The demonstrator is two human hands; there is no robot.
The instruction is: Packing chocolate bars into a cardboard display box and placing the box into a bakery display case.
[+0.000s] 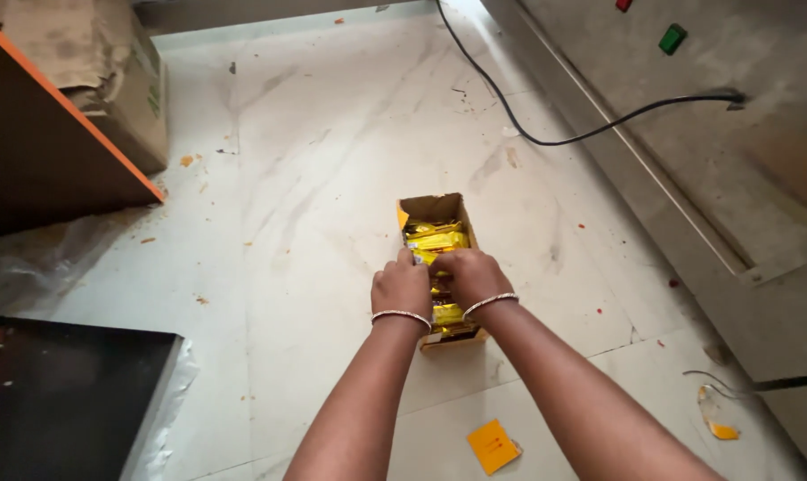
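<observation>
A small open cardboard box (435,209) lies on the white marble floor, filled with shiny yellow packets (436,239). My left hand (402,287) and my right hand (471,275) are both pressed down into the middle of the box, fingers curled onto the yellow packets. Each wrist wears a thin bangle. The packets under my hands are mostly hidden; the ones at the far end of the box show plainly.
A black cable (546,134) runs across the floor to a grey machine (733,160) on the right. A large cardboard carton (123,85) and an orange-edged shelf (56,151) stand at the left. A black panel (65,401) is near left. An orange paper scrap (493,444) lies close.
</observation>
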